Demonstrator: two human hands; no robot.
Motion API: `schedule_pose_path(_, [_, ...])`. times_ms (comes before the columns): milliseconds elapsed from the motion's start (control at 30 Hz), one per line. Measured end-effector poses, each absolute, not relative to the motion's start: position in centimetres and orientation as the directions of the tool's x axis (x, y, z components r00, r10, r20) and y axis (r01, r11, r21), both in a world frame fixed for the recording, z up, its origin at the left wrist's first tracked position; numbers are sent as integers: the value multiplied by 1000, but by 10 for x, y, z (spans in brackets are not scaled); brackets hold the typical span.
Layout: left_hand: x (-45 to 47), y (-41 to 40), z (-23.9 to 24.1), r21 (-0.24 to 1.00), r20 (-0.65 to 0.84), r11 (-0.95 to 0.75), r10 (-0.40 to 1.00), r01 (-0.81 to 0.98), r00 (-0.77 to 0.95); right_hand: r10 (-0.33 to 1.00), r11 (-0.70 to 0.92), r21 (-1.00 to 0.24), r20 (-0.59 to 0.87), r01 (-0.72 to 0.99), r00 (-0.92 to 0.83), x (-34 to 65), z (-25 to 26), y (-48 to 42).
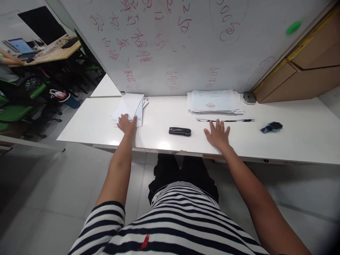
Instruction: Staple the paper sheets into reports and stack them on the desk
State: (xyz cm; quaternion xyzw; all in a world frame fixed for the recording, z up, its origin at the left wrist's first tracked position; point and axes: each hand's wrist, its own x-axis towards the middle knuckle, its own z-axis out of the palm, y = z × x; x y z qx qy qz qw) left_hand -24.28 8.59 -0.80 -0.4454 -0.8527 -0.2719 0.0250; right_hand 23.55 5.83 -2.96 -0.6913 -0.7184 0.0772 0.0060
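My left hand [126, 124] rests with fingers spread on a loose pile of papers [129, 105] at the left of the white table. Palm down on the bare tabletop, my right hand [218, 136] has its fingers apart and holds nothing. Just beyond its fingertips lies a long thin dark strip or pen-like item [237, 120], its kind unclear. A black stapler [180, 131] sits between the two hands. Behind the right hand is a neater stack of printed sheets [212, 101], the top one bearing a red stamp.
A whiteboard [170, 46] with red writing stands along the table's back edge. Cardboard boxes [305, 79] are at the right, near a grey mouse-like device [249, 97]. A dark blue-black object [271, 127] lies on the right. Another person's arm [10, 58] shows at a far-left desk.
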Motion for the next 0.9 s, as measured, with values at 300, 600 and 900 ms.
schedule_pose_path(300, [-241,86,-4,469,327,473,692,746,-644,996,45,-161,-75,986,-57,238,-35,59])
schedule_pose_path(600, [-242,85,-4,480,329,449,704,753,-629,996,37,-173,-77,984,-50,237,-31,58])
schedule_pose_path(900, [-242,83,-2,499,353,418,701,759,-619,996,29,-185,-72,982,-43,235,-29,57])
